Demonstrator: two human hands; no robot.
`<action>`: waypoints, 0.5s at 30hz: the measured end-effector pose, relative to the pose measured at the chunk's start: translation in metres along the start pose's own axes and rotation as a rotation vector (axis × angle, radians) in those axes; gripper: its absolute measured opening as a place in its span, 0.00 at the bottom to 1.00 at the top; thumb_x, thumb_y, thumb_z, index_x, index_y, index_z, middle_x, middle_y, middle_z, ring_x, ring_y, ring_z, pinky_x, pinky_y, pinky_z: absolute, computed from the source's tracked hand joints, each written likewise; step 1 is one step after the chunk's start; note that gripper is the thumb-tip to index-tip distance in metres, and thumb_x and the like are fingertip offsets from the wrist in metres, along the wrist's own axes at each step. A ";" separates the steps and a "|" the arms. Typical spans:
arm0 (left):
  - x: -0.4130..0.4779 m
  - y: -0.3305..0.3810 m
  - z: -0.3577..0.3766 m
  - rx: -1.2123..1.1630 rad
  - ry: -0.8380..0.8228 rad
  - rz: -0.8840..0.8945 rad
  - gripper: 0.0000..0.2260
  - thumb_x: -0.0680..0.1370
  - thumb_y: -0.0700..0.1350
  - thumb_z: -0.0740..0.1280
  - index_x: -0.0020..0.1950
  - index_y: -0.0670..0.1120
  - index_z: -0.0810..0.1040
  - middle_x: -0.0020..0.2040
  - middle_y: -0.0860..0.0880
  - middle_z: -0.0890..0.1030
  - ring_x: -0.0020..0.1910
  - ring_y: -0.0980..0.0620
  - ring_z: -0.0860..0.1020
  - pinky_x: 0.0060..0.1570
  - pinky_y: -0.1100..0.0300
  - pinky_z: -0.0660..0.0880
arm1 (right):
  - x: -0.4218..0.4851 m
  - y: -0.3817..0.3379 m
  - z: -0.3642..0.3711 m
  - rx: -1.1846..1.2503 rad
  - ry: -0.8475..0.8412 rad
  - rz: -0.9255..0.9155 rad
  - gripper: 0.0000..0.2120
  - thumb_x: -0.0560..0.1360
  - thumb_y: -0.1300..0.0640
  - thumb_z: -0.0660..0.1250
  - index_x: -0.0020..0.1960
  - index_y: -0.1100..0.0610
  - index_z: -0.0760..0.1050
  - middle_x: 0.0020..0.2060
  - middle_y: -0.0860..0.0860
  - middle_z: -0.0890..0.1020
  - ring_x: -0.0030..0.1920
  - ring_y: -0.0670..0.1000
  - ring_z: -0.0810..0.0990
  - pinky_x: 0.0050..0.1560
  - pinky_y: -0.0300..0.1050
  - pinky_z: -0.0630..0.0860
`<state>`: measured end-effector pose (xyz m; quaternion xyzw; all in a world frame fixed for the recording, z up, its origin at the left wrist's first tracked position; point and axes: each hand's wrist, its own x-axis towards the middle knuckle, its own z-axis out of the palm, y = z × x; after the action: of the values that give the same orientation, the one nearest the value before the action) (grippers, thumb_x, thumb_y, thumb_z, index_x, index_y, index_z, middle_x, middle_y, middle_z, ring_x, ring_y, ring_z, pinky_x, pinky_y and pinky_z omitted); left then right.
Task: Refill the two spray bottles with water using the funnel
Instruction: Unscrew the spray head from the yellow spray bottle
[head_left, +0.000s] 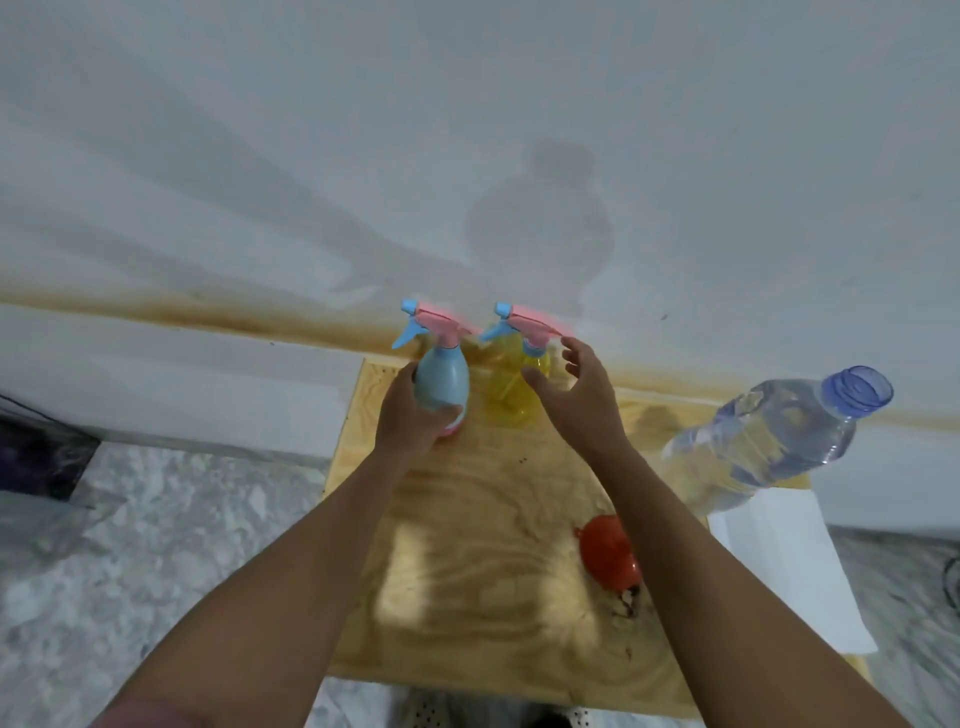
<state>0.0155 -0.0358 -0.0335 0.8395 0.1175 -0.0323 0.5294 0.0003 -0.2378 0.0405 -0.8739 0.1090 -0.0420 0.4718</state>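
Note:
Two spray bottles stand at the far edge of a small wooden table (467, 571), each with a pink and blue trigger head. My left hand (410, 415) is wrapped around the lower body of the blue spray bottle (441, 379). The yellow spray bottle (506, 379) stands just to its right. My right hand (582, 395) hovers with fingers spread beside the yellow bottle, holding nothing. A red funnel (608, 553) lies on the table near my right forearm. A large clear water bottle (769, 441), uncapped and full, stands at the table's right edge.
A white sheet of paper (784, 561) lies at the table's right side, overhanging the edge. A stained white wall rises directly behind the bottles. Grey marble floor surrounds the table, and a dark object (36, 452) sits at the far left.

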 end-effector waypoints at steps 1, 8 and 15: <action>0.003 -0.001 0.002 -0.014 -0.003 0.000 0.35 0.67 0.44 0.79 0.71 0.46 0.69 0.62 0.50 0.76 0.59 0.49 0.75 0.50 0.57 0.70 | 0.006 0.001 0.003 -0.007 -0.003 -0.003 0.29 0.74 0.48 0.74 0.70 0.56 0.69 0.64 0.52 0.77 0.63 0.51 0.75 0.61 0.48 0.74; 0.023 -0.007 0.004 -0.043 -0.027 0.052 0.40 0.66 0.46 0.81 0.74 0.48 0.67 0.60 0.56 0.73 0.58 0.54 0.73 0.55 0.57 0.72 | 0.024 0.014 0.022 -0.012 -0.004 0.033 0.27 0.71 0.41 0.73 0.65 0.52 0.75 0.59 0.49 0.81 0.60 0.48 0.78 0.61 0.51 0.76; 0.029 -0.011 0.004 -0.004 -0.042 0.055 0.41 0.66 0.49 0.81 0.74 0.50 0.65 0.67 0.51 0.75 0.65 0.48 0.74 0.60 0.51 0.74 | 0.024 0.007 0.027 0.005 0.048 0.053 0.23 0.72 0.43 0.73 0.64 0.51 0.76 0.58 0.47 0.82 0.60 0.46 0.79 0.59 0.46 0.75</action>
<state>0.0412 -0.0300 -0.0503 0.8406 0.0831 -0.0349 0.5341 0.0277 -0.2249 0.0189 -0.8684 0.1433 -0.0505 0.4720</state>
